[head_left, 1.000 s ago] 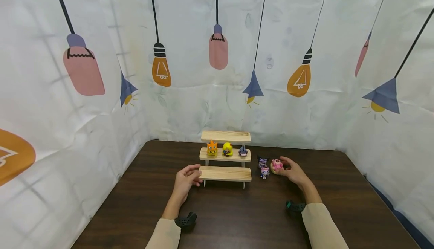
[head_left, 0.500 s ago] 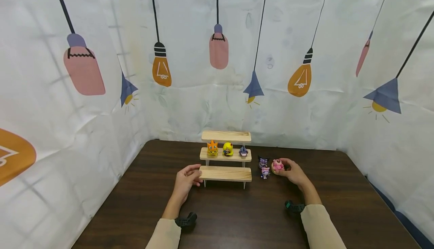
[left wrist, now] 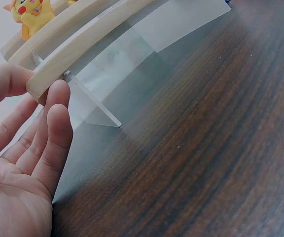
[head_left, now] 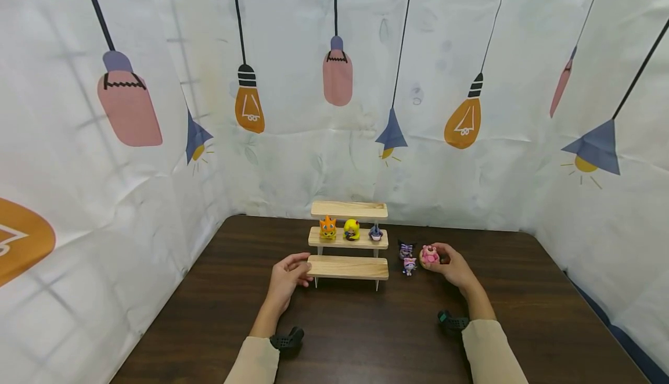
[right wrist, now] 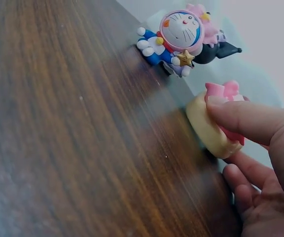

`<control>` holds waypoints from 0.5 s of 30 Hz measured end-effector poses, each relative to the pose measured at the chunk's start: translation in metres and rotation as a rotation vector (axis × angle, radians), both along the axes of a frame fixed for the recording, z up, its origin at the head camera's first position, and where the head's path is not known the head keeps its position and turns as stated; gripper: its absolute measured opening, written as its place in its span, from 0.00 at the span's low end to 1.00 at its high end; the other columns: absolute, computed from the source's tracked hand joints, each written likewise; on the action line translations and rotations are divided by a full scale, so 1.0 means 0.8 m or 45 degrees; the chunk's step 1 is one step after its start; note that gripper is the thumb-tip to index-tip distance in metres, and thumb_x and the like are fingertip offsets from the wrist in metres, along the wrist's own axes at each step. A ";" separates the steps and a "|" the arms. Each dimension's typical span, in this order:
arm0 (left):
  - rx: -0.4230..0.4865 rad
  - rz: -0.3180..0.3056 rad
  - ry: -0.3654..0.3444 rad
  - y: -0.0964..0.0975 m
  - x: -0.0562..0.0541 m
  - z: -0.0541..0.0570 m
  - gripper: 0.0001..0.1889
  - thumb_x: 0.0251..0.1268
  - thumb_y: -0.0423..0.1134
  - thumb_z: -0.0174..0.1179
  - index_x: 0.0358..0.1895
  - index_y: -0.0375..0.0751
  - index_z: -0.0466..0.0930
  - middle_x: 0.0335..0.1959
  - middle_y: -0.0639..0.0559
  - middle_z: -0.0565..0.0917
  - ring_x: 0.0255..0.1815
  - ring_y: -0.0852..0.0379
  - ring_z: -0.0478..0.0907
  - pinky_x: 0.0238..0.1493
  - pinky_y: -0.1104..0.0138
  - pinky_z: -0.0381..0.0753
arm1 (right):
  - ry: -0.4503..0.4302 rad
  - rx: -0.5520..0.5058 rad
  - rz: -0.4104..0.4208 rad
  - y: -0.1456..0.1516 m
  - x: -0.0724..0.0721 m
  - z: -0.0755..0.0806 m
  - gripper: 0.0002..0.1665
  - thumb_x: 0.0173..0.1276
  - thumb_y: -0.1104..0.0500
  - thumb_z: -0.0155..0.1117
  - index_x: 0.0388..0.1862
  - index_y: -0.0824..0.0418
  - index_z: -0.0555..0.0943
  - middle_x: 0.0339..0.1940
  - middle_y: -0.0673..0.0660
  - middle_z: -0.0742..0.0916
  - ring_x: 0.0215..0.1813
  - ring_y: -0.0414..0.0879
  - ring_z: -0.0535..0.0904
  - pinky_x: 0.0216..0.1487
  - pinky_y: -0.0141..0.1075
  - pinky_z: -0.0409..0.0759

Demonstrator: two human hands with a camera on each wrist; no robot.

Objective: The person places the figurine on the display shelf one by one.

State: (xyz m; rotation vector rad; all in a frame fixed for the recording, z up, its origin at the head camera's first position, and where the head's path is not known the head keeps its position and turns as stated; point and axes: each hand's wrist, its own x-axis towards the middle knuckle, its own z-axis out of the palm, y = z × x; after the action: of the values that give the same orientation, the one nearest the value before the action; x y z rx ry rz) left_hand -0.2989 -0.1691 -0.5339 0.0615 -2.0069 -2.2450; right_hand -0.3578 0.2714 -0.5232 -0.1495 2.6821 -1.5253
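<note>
My left hand [head_left: 286,275] pinches the left end of the lowest board on a three-tier wooden display stand [head_left: 347,267]; the left wrist view shows thumb and fingers around the board's end [left wrist: 51,79]. On the middle tier stand an orange-and-yellow figurine [head_left: 327,228], a yellow figurine [head_left: 352,230] and a small blue-purple figurine [head_left: 376,233]. To the right of the stand, my right hand [head_left: 453,266] holds a pink figurine with a cream base [right wrist: 206,126] between thumb and fingers, low over the table. Beside it are a black-and-purple figurine [head_left: 406,250] and a pink-hooded blue cat figurine [right wrist: 179,37].
The dark wood-grain table [head_left: 360,337] extends around the stand. Clear legs [left wrist: 95,98] support the boards. White curtains [head_left: 292,163] printed with hanging lamps enclose the table at the back and sides. A dark band device sits on each wrist.
The pink figurine has turned in my right hand so that more of its front faces the head view. My left hand stays on the board.
</note>
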 end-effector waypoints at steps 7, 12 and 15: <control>0.003 -0.003 -0.014 -0.001 0.000 0.000 0.16 0.67 0.30 0.64 0.57 0.31 0.82 0.34 0.49 0.86 0.25 0.56 0.85 0.26 0.68 0.84 | 0.012 -0.005 0.002 0.001 0.002 -0.001 0.36 0.69 0.56 0.72 0.72 0.61 0.69 0.69 0.71 0.76 0.61 0.62 0.73 0.52 0.41 0.75; 0.005 -0.010 -0.017 -0.001 0.000 0.001 0.16 0.67 0.30 0.64 0.57 0.31 0.82 0.35 0.49 0.87 0.25 0.56 0.85 0.26 0.68 0.84 | 0.019 -0.024 0.004 0.002 0.003 -0.001 0.36 0.69 0.55 0.72 0.71 0.62 0.70 0.68 0.71 0.76 0.61 0.62 0.73 0.53 0.40 0.74; 0.002 -0.012 -0.022 -0.002 0.000 0.001 0.16 0.67 0.30 0.64 0.57 0.32 0.82 0.36 0.48 0.87 0.25 0.56 0.85 0.26 0.68 0.84 | 0.022 -0.036 -0.005 0.004 0.003 -0.002 0.36 0.68 0.55 0.72 0.72 0.61 0.70 0.68 0.70 0.77 0.60 0.60 0.73 0.52 0.38 0.74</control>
State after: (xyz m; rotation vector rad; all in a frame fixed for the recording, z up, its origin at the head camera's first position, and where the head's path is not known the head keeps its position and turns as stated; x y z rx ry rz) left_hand -0.2990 -0.1704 -0.5334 0.0720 -2.0183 -2.2598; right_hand -0.3552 0.2744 -0.5245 -0.1598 2.6765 -1.5707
